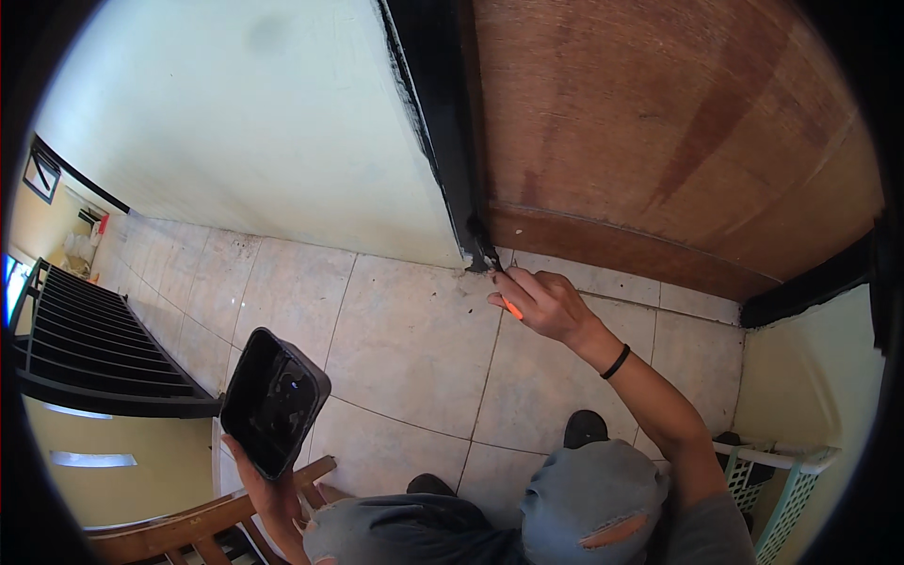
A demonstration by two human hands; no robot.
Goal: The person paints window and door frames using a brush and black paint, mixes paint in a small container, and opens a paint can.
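Note:
My left hand (256,478) grips a black rectangular plastic tub (318,388) from beneath, at the lower left. Wet-looking black paint (282,395) coats its inside. Out ahead, my right hand (549,308) has its fingers closed round a small paintbrush with an orange handle (511,308). The brush's tip meets the foot of a black door frame (450,122), just above the floor; my fingers partly cover the brush. Rough black paint edges and chipped patches show where the frame borders the pale wall (282,122).
A brown wooden door (640,122) fills the frame's right side. Pale floor tiles (405,330) lie below. At left stand a black metal railing (104,330) and a wooden slatted piece of furniture (179,529). A pale green plastic basket (791,499) sits at right.

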